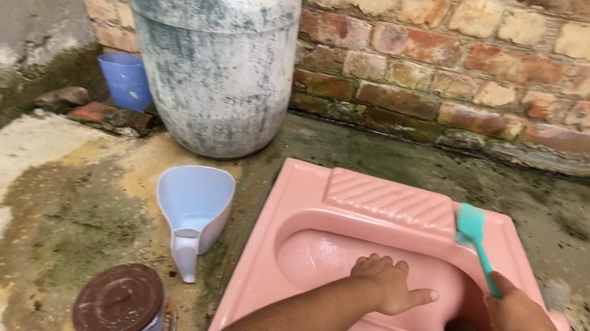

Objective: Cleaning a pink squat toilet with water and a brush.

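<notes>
Gripping a teal brush (472,225) in the closed right hand (519,314), left hand (388,281) open-palmed inside the pink squat pan (287,212).

I am looking down at a rough outdoor washroom: a pink squat toilet pan (349,224) set in a mossy concrete floor (2,219), a bare brick wall (489,70), a big water barrel (208,37) and a scoop (194,212).

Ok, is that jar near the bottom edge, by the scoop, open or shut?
Shut. A round brown lid covers the top of the jar completely, with no gap visible. It stands upright on the floor just below the pale scoop.
</notes>
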